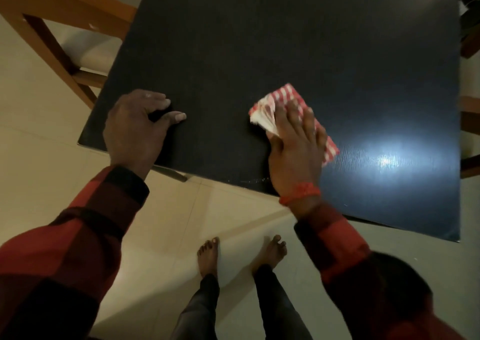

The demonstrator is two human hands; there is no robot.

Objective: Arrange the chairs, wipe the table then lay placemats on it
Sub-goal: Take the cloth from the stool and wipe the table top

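- Floor (161, 209): pale cream tiles with thin grout lines, running under and around everything I stand at.
- My bare feet (207, 256): both flat on the tiles, toes pointing toward the near edge above them, a little apart.
- My trousers (197, 311): dark, covering both legs to the ankle.
- Bright glare (387, 160): a lamp's white reflection, near right.

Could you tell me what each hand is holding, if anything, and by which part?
The right hand presses flat on the near half of the red checked cloth on the table. The left hand rests on the table, holding nothing.
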